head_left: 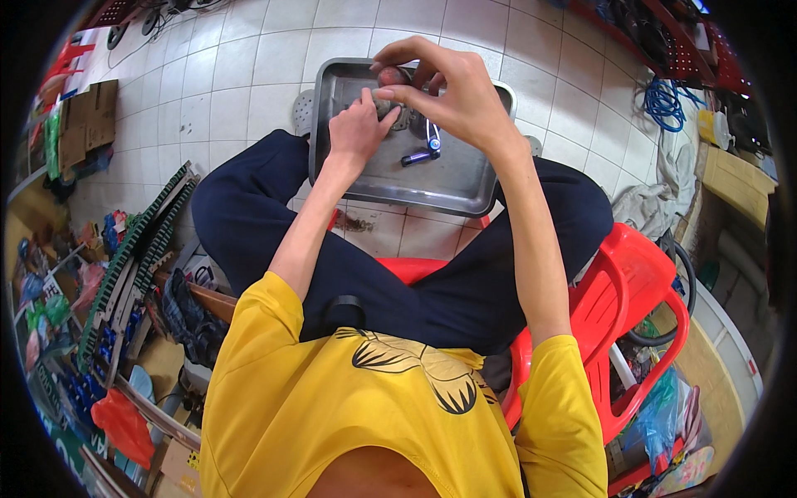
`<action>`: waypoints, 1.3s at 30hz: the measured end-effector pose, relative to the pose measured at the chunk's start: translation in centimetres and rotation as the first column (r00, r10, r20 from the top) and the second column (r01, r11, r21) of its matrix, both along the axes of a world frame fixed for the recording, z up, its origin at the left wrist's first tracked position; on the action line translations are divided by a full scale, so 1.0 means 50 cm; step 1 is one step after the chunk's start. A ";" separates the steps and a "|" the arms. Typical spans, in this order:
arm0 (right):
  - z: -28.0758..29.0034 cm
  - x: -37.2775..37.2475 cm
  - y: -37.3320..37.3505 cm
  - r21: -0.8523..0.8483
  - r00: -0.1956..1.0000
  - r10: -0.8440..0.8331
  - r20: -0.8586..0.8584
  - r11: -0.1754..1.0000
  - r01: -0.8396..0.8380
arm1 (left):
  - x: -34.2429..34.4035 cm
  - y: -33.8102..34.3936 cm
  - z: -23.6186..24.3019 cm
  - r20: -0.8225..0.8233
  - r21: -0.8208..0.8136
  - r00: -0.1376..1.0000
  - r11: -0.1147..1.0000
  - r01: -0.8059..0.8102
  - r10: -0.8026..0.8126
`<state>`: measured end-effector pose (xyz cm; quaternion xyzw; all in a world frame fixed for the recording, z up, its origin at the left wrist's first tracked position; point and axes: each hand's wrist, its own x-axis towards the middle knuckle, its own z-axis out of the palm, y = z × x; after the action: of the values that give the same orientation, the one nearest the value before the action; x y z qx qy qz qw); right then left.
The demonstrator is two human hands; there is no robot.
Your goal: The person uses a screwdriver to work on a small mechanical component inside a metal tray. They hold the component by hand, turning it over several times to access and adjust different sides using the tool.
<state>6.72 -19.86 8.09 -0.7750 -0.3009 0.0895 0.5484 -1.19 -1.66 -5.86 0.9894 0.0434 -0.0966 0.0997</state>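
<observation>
A dark metal tray (398, 187) lies in front of me, between my bent legs. Over its far half, my right hand (457, 91) arches its index finger and thumb around a reddish round part (393, 76), whose kind I cannot make out. My left hand (355, 133) comes in from the left, thumb and fingers closed about a small greyish part (384, 108), partly hidden by the fingers. The two hands are close together, nearly touching. To the right of the left hand, a tool with a purple-blue and silver body (423, 149) rests in the tray.
Behind and right of me stands a red plastic chair (635, 286). Clutter with green toothed strips (137, 257) and bags fills the left side. A coiled blue cable (668, 104) and a grey cloth (664, 183) lie at the right. White tiles (274, 46) cover the floor.
</observation>
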 end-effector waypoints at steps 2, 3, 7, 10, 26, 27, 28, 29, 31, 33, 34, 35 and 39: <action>-0.002 0.002 0.006 -0.019 0.999 0.000 0.041 1.000 0.001 | 0.002 -0.005 0.004 0.025 -0.035 0.999 0.999 0.022 -0.022; -0.007 0.005 0.000 -0.040 0.998 -0.008 0.061 0.999 0.010 | 0.006 -0.016 0.004 0.038 -0.063 0.998 0.997 0.042 -0.040; -0.029 0.013 0.000 0.038 0.993 0.003 0.118 0.999 -0.007 | 0.002 -0.028 0.010 0.054 -0.072 0.997 0.996 0.050 -0.046; -0.031 0.013 -0.010 0.061 0.997 -0.010 0.072 0.998 0.005 | 0.000 -0.037 0.017 0.036 -0.063 0.998 0.997 0.049 -0.047; -0.002 0.012 -0.035 0.009 0.997 0.000 0.080 1.000 0.000 | 0.000 -0.036 0.015 0.002 -0.088 1.000 0.996 0.020 -0.020; -0.001 0.011 -0.038 0.003 0.990 0.004 0.140 1.000 -0.005 | 0.002 -0.037 0.015 0.012 -0.097 1.000 0.995 0.024 -0.022; -0.007 0.011 -0.039 -0.003 0.984 -0.014 0.180 1.000 0.015 | 0.003 -0.038 0.015 0.003 -0.098 1.000 0.995 0.012 -0.012; -0.020 0.010 -0.038 -0.009 0.975 -0.033 0.220 0.999 0.036 | 0.004 -0.040 0.016 -0.007 -0.099 1.000 0.995 0.000 -0.001; -0.011 0.010 -0.032 -0.001 0.977 -0.043 0.208 0.999 0.044 | 0.004 -0.041 0.020 -0.019 -0.093 1.000 0.996 -0.013 0.011; 0.009 0.013 -0.030 0.024 0.994 -0.026 0.110 0.999 0.024 | 0.004 -0.040 0.024 -0.019 -0.080 1.000 0.997 -0.014 0.013; 0.010 0.012 -0.028 0.007 0.998 -0.015 0.054 1.000 0.014 | 0.005 -0.037 0.022 -0.009 -0.087 1.000 0.996 -0.018 0.018; 0.012 0.012 -0.027 -0.009 1.000 -0.005 -0.003 1.000 0.005 | 0.004 -0.035 0.018 0.002 -0.095 1.000 0.995 -0.022 0.022; -0.013 0.008 -0.012 0.134 0.999 0.015 0.034 0.991 -0.019 | 0.006 -0.032 0.006 0.044 -0.138 0.999 0.990 -0.004 0.010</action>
<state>7.13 -20.44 7.44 -0.7351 -0.3219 0.0606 0.5936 -0.90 -3.25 -5.54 0.9818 0.0377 -0.0769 0.1693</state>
